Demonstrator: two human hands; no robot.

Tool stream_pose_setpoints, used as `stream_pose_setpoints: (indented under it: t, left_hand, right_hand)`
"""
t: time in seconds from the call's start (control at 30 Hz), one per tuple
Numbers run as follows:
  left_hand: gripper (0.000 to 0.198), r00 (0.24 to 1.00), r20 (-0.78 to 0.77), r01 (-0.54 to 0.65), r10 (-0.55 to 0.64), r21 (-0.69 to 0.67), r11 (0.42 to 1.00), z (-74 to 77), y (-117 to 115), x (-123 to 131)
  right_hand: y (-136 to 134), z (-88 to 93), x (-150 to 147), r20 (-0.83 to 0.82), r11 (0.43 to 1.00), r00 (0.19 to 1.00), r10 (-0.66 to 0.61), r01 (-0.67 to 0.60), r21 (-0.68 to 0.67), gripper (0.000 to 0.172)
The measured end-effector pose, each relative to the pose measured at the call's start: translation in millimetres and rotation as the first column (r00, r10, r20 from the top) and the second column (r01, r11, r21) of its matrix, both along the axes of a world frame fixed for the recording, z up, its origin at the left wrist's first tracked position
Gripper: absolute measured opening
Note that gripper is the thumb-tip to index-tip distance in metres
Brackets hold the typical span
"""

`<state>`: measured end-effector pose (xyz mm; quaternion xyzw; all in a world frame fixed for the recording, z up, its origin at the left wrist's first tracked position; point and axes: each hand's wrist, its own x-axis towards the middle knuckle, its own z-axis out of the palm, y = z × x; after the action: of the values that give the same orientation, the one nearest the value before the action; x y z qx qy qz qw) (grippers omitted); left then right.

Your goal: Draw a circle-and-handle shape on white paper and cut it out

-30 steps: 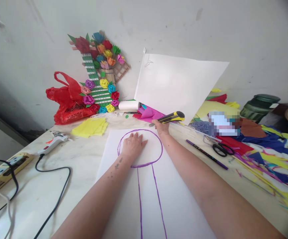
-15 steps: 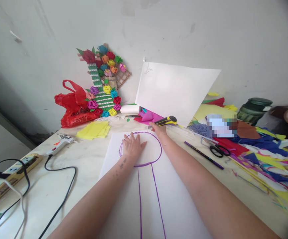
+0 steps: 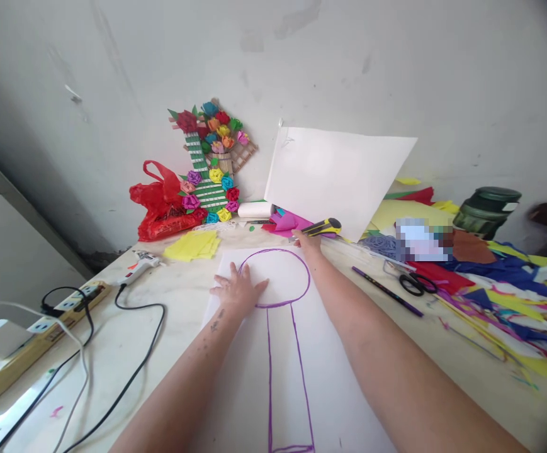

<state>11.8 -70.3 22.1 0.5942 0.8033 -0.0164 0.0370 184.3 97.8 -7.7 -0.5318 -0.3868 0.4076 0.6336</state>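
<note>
A white sheet lies on the table, drawn with a purple oval and two long purple lines running down from it to a short cross line. My left hand is spread flat on the sheet at the oval's left edge, holding nothing. Beyond the oval's upper right, my right hand holds a yellow and black utility knife, its tip pointing left near the sheet's far edge.
Left are a power strip, a glue gun, yellow paper and a red bag. Paper flowers and a white board stand behind. Right lie a purple pen, scissors and coloured scraps.
My left hand has slid left across the oval to its left edge. My right hand still holds the knife in about the same place. The view has shifted slightly left.
</note>
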Motion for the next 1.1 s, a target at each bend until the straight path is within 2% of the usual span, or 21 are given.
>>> stream_pose_setpoints:
  t: [0.17,0.3,0.47,0.53,0.63,0.7,0.77,1.0,1.1]
  left_hand:
    - [0.078,0.997,-0.006,0.083,-0.083,0.072,0.994,-0.6,7,-7]
    - [0.079,0.983,-0.012,0.183,-0.183,0.079,0.980,0.7,18,-16]
    - [0.083,0.973,0.009,0.231,-0.232,0.079,0.970,2.6,25,-20]
    - [0.087,0.983,0.011,0.182,-0.184,0.094,0.979,4.0,26,-17]
    - [0.099,0.998,0.031,-0.054,0.052,0.058,0.997,6.1,28,-10]
    - [0.100,0.982,0.032,-0.187,0.187,0.000,0.982,6.4,30,-6]
    - [0.097,0.977,0.026,-0.211,0.212,-0.030,0.977,5.1,32,-4]
    - [0.089,0.998,0.041,-0.055,0.052,0.078,0.995,-5.1,29,-21]
    - [0.092,0.998,0.028,0.045,-0.048,0.104,0.994,-6.4,31,-31]
  right_hand:
    - [-1,6.1,1,-0.114,0.999,0.993,-0.038,0.039,0.004,0.023]
    - [-4,3.3,9,-0.077,0.999,0.996,-0.037,0.037,-0.002,0.024]
    - [-12,1.5,20,-0.029,0.999,0.999,-0.041,0.041,-0.005,0.024]
    - [-17,2.9,23,-0.047,0.999,0.998,-0.043,0.043,-0.001,0.024]
    - [-26,6.1,25,-0.078,0.999,0.997,-0.016,0.019,0.028,0.023]
    - [-33,8.4,25,-0.080,0.999,0.997,0.005,-0.002,0.036,0.022]
    - [-40,10.5,25,-0.066,1.000,0.998,0.011,-0.009,0.025,0.021]
    - [-63,13.3,32,-0.083,0.999,0.996,0.022,-0.019,0.034,0.021]
    - [-74,11.4,37,-0.110,1.000,0.994,-0.027,0.026,-0.004,0.022]
